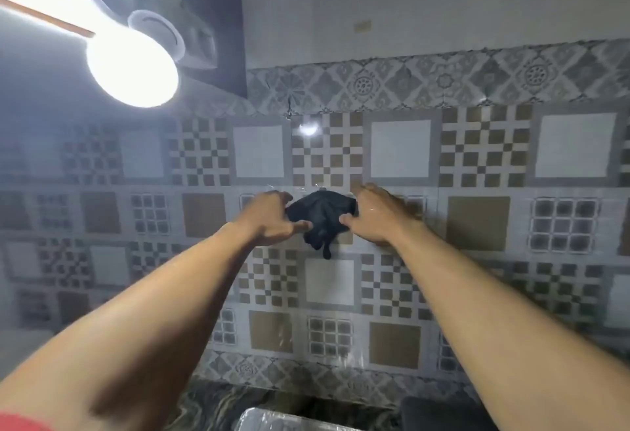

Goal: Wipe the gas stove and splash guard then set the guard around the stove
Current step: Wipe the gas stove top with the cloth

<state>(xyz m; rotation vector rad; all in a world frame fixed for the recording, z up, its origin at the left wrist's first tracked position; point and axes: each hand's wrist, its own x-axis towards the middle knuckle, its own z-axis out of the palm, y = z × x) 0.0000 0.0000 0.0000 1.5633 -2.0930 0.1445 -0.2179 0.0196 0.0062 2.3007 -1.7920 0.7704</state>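
Both hands hold a black cloth up in front of the tiled wall.

The left hand [272, 217] and right hand [373, 216] are close together, each pinching one side of the bunched cloth [322, 216], whose tail hangs down between them; whether it touches the wall [477, 158] cannot be told. Bare patterned tile lies on every side of the hands. A lit bulb [133, 72] glares at the upper left, well apart from them. Far below, at the frame's bottom edge, a shiny foil panel [272, 420] lies on the dark marbled counter [211, 406], cut off by the frame, with a dark block [429, 413] beside it to the right.
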